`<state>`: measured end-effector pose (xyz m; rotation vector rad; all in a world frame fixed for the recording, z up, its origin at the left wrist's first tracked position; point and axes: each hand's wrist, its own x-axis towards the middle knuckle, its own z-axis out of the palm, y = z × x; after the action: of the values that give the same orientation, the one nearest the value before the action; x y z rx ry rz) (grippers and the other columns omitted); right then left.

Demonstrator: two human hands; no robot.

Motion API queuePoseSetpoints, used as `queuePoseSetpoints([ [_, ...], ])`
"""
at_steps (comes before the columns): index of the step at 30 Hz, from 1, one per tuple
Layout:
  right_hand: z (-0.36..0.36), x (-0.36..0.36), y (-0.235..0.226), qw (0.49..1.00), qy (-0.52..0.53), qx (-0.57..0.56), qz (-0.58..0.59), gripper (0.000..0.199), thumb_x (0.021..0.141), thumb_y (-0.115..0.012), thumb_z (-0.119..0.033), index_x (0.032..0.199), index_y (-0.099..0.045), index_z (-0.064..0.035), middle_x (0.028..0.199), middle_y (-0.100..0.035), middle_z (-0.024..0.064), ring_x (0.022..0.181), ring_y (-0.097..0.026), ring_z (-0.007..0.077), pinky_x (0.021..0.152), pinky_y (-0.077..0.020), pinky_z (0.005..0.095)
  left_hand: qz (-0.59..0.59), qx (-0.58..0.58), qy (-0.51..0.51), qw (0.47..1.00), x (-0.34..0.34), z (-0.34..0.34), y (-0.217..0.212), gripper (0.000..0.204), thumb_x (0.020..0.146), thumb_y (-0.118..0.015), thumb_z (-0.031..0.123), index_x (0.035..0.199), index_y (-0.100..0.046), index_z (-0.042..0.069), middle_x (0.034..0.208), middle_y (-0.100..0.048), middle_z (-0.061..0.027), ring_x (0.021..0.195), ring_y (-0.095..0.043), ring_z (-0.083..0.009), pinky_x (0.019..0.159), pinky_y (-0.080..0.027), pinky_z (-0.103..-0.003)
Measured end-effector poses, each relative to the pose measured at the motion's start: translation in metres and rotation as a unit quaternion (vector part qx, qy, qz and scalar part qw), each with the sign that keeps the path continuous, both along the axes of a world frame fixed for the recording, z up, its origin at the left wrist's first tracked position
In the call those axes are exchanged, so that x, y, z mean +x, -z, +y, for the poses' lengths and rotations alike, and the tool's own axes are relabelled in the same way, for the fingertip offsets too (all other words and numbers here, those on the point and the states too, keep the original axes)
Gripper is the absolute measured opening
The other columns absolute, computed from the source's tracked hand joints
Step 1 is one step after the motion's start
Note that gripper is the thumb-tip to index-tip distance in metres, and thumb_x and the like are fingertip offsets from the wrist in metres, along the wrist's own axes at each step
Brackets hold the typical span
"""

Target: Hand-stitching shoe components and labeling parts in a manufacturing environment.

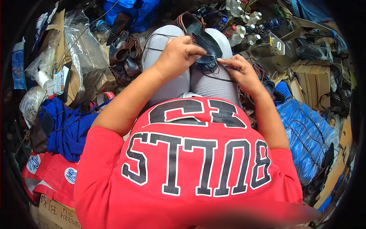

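A dark leather shoe [207, 47] rests between my raised knees, its gathered, puckered toe facing me. My left hand [179, 53] is closed in a pinch at the left side of the shoe's opening. From its fingertips a thin pale line, a thread or a needle, crosses over the shoe toward the right. On the other side, my right hand [241, 70] pinches at the toe's right edge, with index finger and thumb close together. A dark thread [223, 79] loops from the toe to beneath that hand. More dark cord lies across my left knee.
Brown shoes [127, 57] with laces lie left of my knees. Several bottles [240, 30] stand at the far right. A blue plastic bag [131, 13] sits at the back. Blue cloth [68, 128] is on the left, blue plastic wrap [307, 133] and cardboard [312, 82] on the right.
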<state>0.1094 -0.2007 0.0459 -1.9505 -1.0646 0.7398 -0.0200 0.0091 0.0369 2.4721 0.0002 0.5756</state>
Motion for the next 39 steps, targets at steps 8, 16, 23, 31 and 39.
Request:
queuePoseSetpoints([
  [8, 0.006, 0.020, 0.001, 0.998, -0.037, -0.027, 0.032, 0.028, 0.082, -0.054, 0.000, 0.102, -0.068, -0.0146, 0.086, -0.049, 0.0032, 0.084, -0.050, 0.0147, 0.078, -0.0408, 0.0241, 0.038, -0.080, 0.052, 0.995, 0.010, 0.004, 0.012, 0.024, 0.067, -0.067, -0.005, 0.084, -0.071, 0.012, 0.078, -0.060, -0.0066, 0.074, -0.058, -0.0215, 0.065, -0.046, -0.032],
  [16, 0.010, 0.022, 0.000, 0.997, -0.032, -0.031, 0.066, 0.029, 0.082, -0.052, 0.005, 0.102, -0.068, -0.0103, 0.083, -0.044, -0.0008, 0.081, -0.045, 0.0101, 0.076, -0.0370, 0.0199, 0.038, -0.061, 0.046, 0.996, 0.010, 0.006, 0.013, 0.023, 0.067, -0.068, -0.002, 0.083, -0.071, 0.015, 0.076, -0.059, -0.0065, 0.072, -0.057, -0.0222, 0.064, -0.045, -0.033],
  [23, 0.009, 0.024, 0.002, 0.998, -0.039, -0.019, 0.053, 0.028, 0.082, -0.053, 0.004, 0.101, -0.068, -0.0099, 0.082, -0.045, -0.0011, 0.079, -0.045, 0.0102, 0.075, -0.0370, 0.0199, 0.015, -0.043, 0.047, 0.998, 0.010, 0.006, 0.013, 0.022, 0.066, -0.070, 0.001, 0.082, -0.072, 0.017, 0.073, -0.057, -0.0051, 0.071, -0.055, -0.0223, 0.064, -0.044, -0.034],
  [31, 0.008, 0.031, 0.005, 0.990, -0.050, -0.027, 0.126, 0.030, 0.079, -0.056, 0.002, 0.102, -0.069, -0.0125, 0.083, -0.049, 0.0004, 0.081, -0.048, 0.0116, 0.076, -0.0393, 0.0212, 0.070, -0.032, 0.052, 0.996, 0.013, 0.003, 0.012, 0.018, 0.070, -0.068, 0.008, 0.083, -0.072, 0.020, 0.072, -0.055, -0.0029, 0.075, -0.054, -0.0218, 0.068, -0.040, -0.035],
  [39, 0.016, 0.036, 0.006, 0.987, -0.073, -0.034, 0.143, 0.026, 0.079, -0.058, 0.000, 0.101, -0.069, -0.0081, 0.080, -0.049, -0.0019, 0.079, -0.046, 0.0089, 0.075, -0.0382, 0.0206, 0.050, -0.012, 0.170, 0.984, 0.043, 0.012, 0.008, 0.017, 0.068, -0.069, 0.004, 0.082, -0.070, 0.013, 0.073, -0.055, -0.0067, 0.070, -0.055, -0.0244, 0.063, -0.045, -0.034],
])
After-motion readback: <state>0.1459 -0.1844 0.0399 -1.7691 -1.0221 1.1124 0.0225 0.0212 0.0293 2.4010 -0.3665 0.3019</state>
